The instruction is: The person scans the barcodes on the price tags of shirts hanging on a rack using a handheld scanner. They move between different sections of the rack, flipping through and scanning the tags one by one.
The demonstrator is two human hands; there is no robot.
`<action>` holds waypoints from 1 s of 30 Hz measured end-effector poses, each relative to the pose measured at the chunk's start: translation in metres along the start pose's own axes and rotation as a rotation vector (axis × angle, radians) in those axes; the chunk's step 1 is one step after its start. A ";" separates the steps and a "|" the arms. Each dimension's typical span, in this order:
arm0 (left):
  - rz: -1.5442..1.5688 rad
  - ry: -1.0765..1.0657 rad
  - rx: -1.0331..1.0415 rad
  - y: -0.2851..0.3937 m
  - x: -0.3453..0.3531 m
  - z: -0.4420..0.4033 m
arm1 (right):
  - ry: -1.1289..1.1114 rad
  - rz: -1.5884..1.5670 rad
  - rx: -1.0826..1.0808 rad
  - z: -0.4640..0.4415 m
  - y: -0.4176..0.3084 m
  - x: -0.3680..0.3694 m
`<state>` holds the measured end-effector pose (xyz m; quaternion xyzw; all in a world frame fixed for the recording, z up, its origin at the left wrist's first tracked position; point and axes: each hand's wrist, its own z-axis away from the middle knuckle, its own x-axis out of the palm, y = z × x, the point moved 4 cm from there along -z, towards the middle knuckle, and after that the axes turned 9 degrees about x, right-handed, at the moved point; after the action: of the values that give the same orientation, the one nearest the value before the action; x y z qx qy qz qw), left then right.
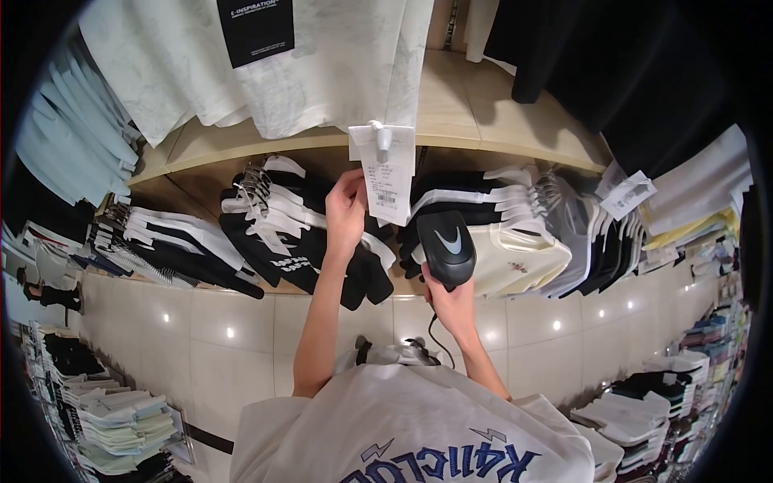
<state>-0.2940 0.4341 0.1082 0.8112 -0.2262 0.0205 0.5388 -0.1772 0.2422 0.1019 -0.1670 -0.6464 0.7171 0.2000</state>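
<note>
My left hand (346, 211) pinches the left edge of a white paper price tag (388, 187) printed with small text and a barcode. A pale plastic security pin (384, 146) sits at the tag's top, just under the hem of a hanging white mottled shirt (314, 88). My right hand (452, 302) is wrapped around the handle of a black barcode scanner (447, 248), whose head is slightly right of and below the tag, apart from it. From the scanner a black cord (436, 332) runs down toward my body.
A wooden shelf (515, 129) spans the display above the lower rail. Below it hang dark shirts (286, 249) on the left and a cream shirt (515, 256) on the right. Black garments (636, 88) hang upper right. Folded clothes (121, 414) are stacked behind, across the tiled floor (233, 354).
</note>
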 end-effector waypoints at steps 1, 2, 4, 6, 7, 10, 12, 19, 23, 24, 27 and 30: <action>-0.017 -0.013 -0.031 0.000 0.002 0.000 | -0.002 -0.008 0.002 -0.001 -0.001 -0.002; -0.034 -0.025 -0.062 -0.001 0.004 0.001 | -0.005 -0.016 0.003 -0.002 -0.002 -0.003; -0.047 -0.039 -0.072 -0.003 0.009 0.003 | -0.009 -0.009 -0.010 -0.005 -0.002 -0.007; 0.019 -0.126 -0.126 -0.002 0.013 0.002 | -0.012 -0.002 -0.023 -0.007 -0.004 -0.010; 0.086 -0.213 -0.181 -0.003 0.016 0.002 | -0.013 0.001 -0.021 -0.008 -0.006 -0.011; 0.234 -0.306 -0.190 -0.019 0.017 0.007 | -0.025 0.007 0.005 -0.012 -0.013 -0.018; 0.328 -0.335 -0.271 -0.037 0.018 0.008 | -0.036 0.010 0.029 -0.014 -0.018 -0.022; 0.173 -0.314 -0.168 -0.024 0.031 0.014 | -0.074 0.172 -0.177 -0.034 -0.035 -0.027; -0.053 -0.215 0.003 -0.022 0.023 0.020 | -0.022 0.324 -0.333 -0.041 -0.052 -0.027; -0.246 -0.192 0.028 -0.020 0.019 0.020 | -0.033 0.321 -0.335 -0.042 -0.055 -0.026; -0.363 -0.189 -0.037 -0.012 0.018 0.023 | -0.037 0.340 -0.333 -0.043 -0.061 -0.024; -0.366 -0.156 0.006 -0.011 0.015 0.026 | -0.063 0.373 -0.333 -0.045 -0.062 -0.021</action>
<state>-0.2818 0.4097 0.0924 0.8394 -0.1159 -0.1403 0.5121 -0.1321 0.2753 0.1582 -0.2915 -0.7198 0.6299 0.0138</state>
